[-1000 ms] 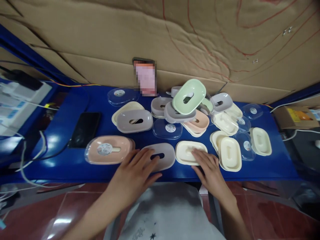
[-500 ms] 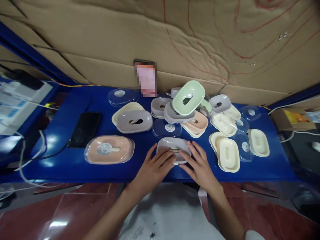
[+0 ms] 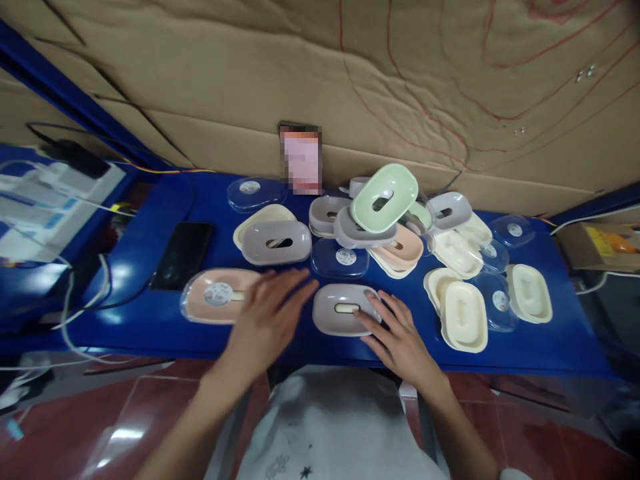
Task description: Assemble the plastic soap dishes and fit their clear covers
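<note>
A grey oval soap dish (image 3: 330,322) lies near the table's front edge, with a cream piece showing through its slot. My right hand (image 3: 397,333) has its fingers spread over the dish's right end. To the left, my left hand (image 3: 267,317) is open and somewhat blurred, apart from the grey dish. It overlaps the right end of a peach soap dish (image 3: 200,308) that has a clear lid with a round label. Just behind the grey dish lies a clear lid (image 3: 330,267) with a label.
A green dish (image 3: 400,190) tops a pile of grey and peach pieces at the back. Cream trays (image 3: 465,320) and clear lids lie at right. Another grey dish (image 3: 255,243), a black phone (image 3: 183,257) and cables are at left. A cardboard wall (image 3: 225,80) stands behind.
My left hand has come off the grey dish and moved left to the peach dish. My right hand stays at the grey dish's right end. The view has shifted slightly.
</note>
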`<state>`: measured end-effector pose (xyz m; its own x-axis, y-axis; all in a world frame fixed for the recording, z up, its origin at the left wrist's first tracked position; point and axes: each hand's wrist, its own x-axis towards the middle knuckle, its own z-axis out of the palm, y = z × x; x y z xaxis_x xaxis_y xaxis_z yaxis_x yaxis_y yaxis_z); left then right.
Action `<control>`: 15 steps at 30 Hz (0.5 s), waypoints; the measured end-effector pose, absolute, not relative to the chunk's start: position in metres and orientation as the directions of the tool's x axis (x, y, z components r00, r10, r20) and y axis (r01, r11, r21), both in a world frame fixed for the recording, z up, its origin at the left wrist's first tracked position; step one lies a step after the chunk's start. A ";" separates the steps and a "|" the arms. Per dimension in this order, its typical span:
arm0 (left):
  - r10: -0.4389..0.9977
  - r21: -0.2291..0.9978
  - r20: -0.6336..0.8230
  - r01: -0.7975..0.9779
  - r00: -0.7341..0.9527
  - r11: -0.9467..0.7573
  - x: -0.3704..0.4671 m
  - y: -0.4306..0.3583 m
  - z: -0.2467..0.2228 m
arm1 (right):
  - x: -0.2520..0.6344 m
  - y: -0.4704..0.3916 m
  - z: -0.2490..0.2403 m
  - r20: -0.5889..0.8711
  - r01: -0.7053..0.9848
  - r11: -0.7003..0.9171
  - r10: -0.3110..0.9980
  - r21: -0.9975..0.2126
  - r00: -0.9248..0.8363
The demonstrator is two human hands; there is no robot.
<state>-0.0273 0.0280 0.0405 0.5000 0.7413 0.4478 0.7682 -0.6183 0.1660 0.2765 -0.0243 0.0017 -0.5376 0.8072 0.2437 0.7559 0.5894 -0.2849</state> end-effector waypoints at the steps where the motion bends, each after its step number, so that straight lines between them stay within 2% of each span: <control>1: 0.783 0.114 0.447 0.840 0.433 -0.530 -0.036 0.040 0.045 | 0.276 -0.025 0.002 0.259 0.753 0.591 0.805 -0.289 -0.533; 4: 0.887 0.029 0.342 0.940 0.310 -0.339 -0.055 0.073 0.049 | 0.273 -0.028 0.002 0.291 0.752 0.581 0.811 -0.311 -0.507; 7: 0.924 0.062 0.242 0.946 0.296 -0.319 -0.062 0.090 0.047 | 0.272 -0.030 0.002 0.282 0.762 0.559 0.827 -0.327 -0.486; 9: 0.916 0.088 0.275 0.941 0.292 -0.327 -0.062 0.089 0.051 | 0.272 -0.030 0.000 0.271 0.770 0.538 0.842 -0.343 -0.467; 11: 0.873 0.118 0.377 0.919 0.308 -0.376 -0.057 0.078 0.059 | 0.270 -0.030 -0.003 0.269 0.780 0.507 0.861 -0.368 -0.432; 13: 0.814 0.171 0.462 0.865 0.353 -0.473 -0.047 0.058 0.068 | 0.268 -0.030 -0.007 0.289 0.774 0.486 0.872 -0.407 -0.396; 15: 0.762 0.228 0.486 0.780 0.428 -0.583 -0.031 0.036 0.071 | 0.263 -0.029 -0.009 0.350 0.741 0.496 0.863 -0.452 -0.364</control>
<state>-0.0311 0.0358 0.0714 0.4276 0.7622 0.4860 0.7800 -0.5828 0.2278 0.2632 -0.0294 -0.0089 -0.3640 0.8631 0.3501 0.7411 0.4961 -0.4525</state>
